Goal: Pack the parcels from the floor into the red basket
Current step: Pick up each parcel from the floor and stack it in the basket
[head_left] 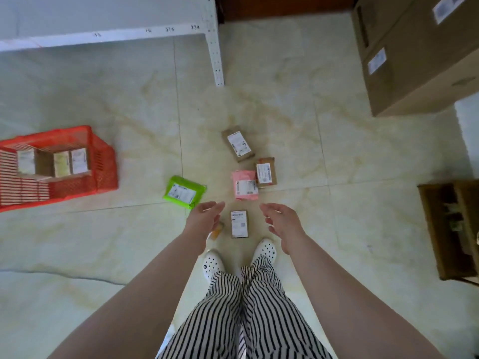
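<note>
Hands reach down empty with fingers spread, left hand (204, 216) and right hand (283, 220) flanking a small brown parcel (239, 224) on the floor. Beyond lie a pink parcel (245, 184), a green parcel (184, 192) and two brown parcels (238, 143) (266, 172). Well left sits the red basket (103, 161), some parcels inside.

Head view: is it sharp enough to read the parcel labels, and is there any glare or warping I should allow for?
Head view: soft and slightly blurred; labels on the pink parcel and green parcel show as unreadable print. Lighting is even, with faint shadows and no harsh glare on the floor. Wide-angle warping stretches the forearms and bends the white shelf and red basket at the edges.
</note>
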`<state>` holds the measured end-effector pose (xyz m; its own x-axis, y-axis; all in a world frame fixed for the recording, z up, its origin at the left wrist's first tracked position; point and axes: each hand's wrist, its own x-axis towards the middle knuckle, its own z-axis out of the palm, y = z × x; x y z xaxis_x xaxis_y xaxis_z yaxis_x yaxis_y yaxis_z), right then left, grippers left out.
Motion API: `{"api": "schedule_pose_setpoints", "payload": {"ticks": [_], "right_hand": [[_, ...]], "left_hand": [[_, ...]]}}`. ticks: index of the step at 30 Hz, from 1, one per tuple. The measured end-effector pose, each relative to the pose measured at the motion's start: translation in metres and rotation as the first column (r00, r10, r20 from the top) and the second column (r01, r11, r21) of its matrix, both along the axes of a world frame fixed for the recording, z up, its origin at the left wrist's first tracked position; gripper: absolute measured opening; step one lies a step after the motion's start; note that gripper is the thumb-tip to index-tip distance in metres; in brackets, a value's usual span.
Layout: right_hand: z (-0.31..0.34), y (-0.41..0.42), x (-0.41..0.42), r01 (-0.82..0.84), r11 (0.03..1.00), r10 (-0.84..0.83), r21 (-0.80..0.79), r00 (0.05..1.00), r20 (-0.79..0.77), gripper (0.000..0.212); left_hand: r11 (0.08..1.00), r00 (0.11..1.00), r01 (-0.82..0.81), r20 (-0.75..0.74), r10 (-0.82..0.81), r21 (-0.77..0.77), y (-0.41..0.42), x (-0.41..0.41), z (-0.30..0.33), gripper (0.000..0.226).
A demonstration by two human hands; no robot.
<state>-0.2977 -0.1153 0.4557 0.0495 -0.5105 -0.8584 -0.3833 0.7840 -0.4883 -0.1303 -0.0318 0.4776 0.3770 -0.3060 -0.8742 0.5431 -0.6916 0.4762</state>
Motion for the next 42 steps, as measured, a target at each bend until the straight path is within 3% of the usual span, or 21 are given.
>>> {"api": "schedule_pose_setpoints", "payload": {"ticks": [5, 6, 9, 16, 21, 23, 27, 29, 32, 37, 42], "right_hand": [[-0.09, 0.033, 0.008, 0.005, 0.997, 0.0, 0.071, 0.998, -0.069, 0.05], [-0.116, 0.038, 0.009, 0.019, 0.997, -0.012, 0.078, 0.997, -0.079, 0.053], [-0.203, 0.053, 0.006, 0.021, 0.995, -0.009, 0.095, 0.991, -0.132, 0.061], [-0.389, 0.068, -0.004, -0.004, 0.992, 0.03, 0.126, 0.977, -0.21, 0.071], [-0.479, 0.077, 0.006, -0.136, 0.977, 0.159, 0.163, 0.978, -0.134, 0.06], [-0.493, 0.078, 0.008, -0.151, 0.974, 0.169, 0.17, 0.981, -0.096, 0.046], [-0.469, 0.073, 0.013, -0.117, 0.985, 0.131, 0.128, 0.986, -0.101, 0.034], [-0.436, 0.071, 0.017, -0.066, 0.995, 0.075, 0.081, 0.99, -0.115, 0.035], [-0.371, 0.067, 0.027, 0.031, 0.999, -0.027, 0.038, 0.994, -0.109, 0.037], [-0.242, 0.054, 0.045, 0.195, 0.979, -0.196, -0.057, 0.981, -0.001, 0.034], [-0.107, 0.035, 0.064, 0.187, 0.975, -0.165, -0.12, 0.971, 0.172, 0.037]], "left_hand": [[0.995, 0.997, 0.077, -0.003, -0.077, 0.062, 0.021, -0.006, -0.085, 0.022], [0.99, 0.994, 0.108, 0.003, -0.108, 0.09, 0.023, -0.007, -0.113, 0.024], [0.958, 0.972, 0.229, 0.01, -0.234, 0.174, 0.037, -0.015, -0.207, 0.06], [0.925, 0.951, 0.308, -0.043, -0.306, 0.222, 0.044, -0.045, -0.379, 0.055], [0.93, 0.96, 0.269, -0.145, -0.239, 0.249, 0.042, -0.058, -0.466, 0.025], [0.93, 0.96, 0.266, -0.153, -0.233, 0.254, 0.039, -0.058, -0.48, 0.034], [0.941, 0.973, 0.222, -0.116, -0.199, 0.254, 0.031, -0.056, -0.461, 0.037], [0.947, 0.979, 0.199, 0.0, -0.206, 0.252, 0.028, -0.053, -0.43, 0.041], [0.961, 0.972, 0.182, 0.11, -0.208, 0.21, 0.02, -0.047, -0.367, 0.049], [0.975, 0.957, 0.213, 0.19, -0.221, 0.061, -0.002, -0.024, -0.246, 0.04], [0.975, 0.962, 0.207, 0.195, -0.189, -0.076, -0.012, 0.008, -0.116, 0.039]]}}
